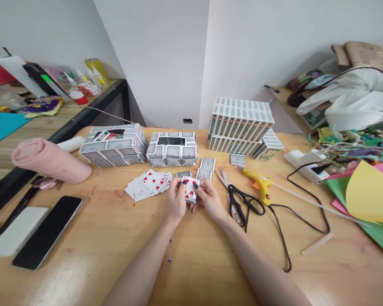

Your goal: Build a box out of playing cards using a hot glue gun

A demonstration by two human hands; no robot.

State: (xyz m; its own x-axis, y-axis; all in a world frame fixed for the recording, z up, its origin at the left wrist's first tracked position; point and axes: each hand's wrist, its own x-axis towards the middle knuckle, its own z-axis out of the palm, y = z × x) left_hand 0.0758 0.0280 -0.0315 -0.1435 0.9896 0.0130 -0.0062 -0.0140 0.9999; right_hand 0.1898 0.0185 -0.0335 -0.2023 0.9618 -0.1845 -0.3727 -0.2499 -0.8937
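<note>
Between both hands, near the middle of the table, is a red heart playing card [189, 191], face up. My left hand [178, 199] grips its left side, thumb on top. My right hand [208, 199] pinches its right side, thumb on the face and other fingers underneath. Whether more cards lie beneath it is hard to tell. Just left of my hands, loose face-up cards [153, 182] are spread in a pile. Grey-backed cards [207, 165] lie beyond my right hand. Two boxes covered with card backs, a larger one [115, 149] and a smaller one [181, 158], stand behind.
Black scissors [239, 199] and a yellow glue gun [260, 183] with its cable lie right of my hands. Stacked card packs [241, 125] stand at the back. At left are a phone [47, 231] and a pink roll [51, 160]; coloured paper [372, 193] lies far right.
</note>
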